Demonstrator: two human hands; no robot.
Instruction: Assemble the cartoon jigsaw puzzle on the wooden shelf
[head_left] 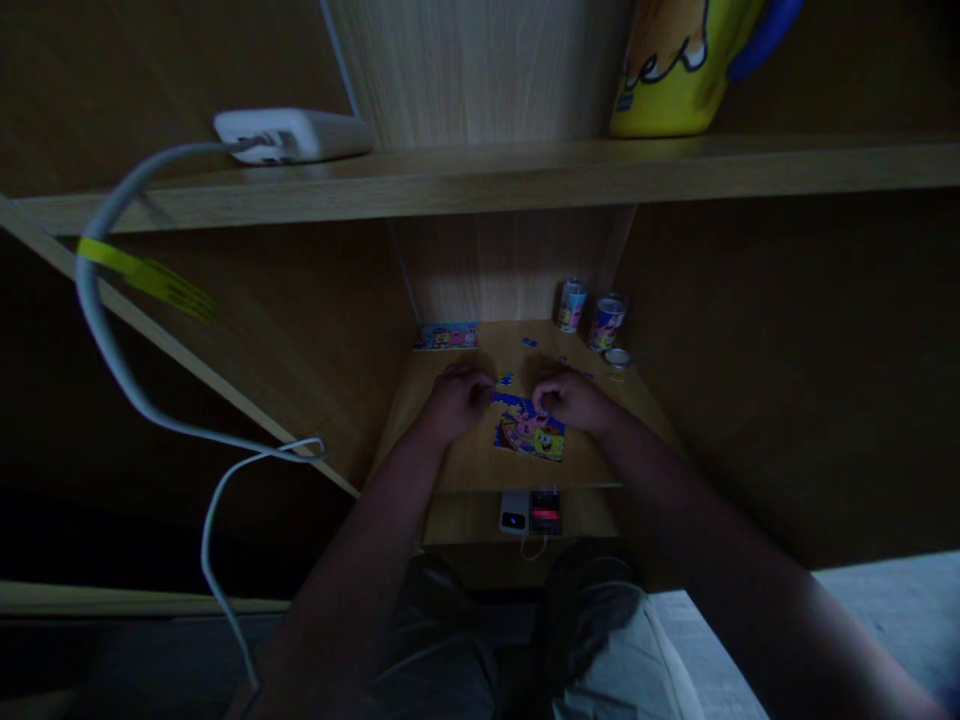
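A partly joined jigsaw puzzle (pixel 525 432) with a cartoon picture lies on the wooden desk (pixel 465 465). Its upper edge is ragged and blue. My left hand (pixel 459 398) is at the puzzle's upper left corner, thumb and fingers pinched together; anything between them is too small to make out. Over the upper right edge curls my right hand (pixel 574 398), its fingertips closed at the blue border, and what they grip is hidden. Between the hands, just above the puzzle, lies a small cluster of loose puzzle pieces (pixel 506 380).
More loose pieces (pixel 530 342) lie farther back. Two cartoon-printed cans (pixel 571 306) (pixel 607 323) stand at the back right beside a round lid (pixel 618 357). A picture card (pixel 447 336) lies back left. Overhead, a shelf (pixel 480 185) holds a white adapter (pixel 300 135) and a yellow mug (pixel 667 80).
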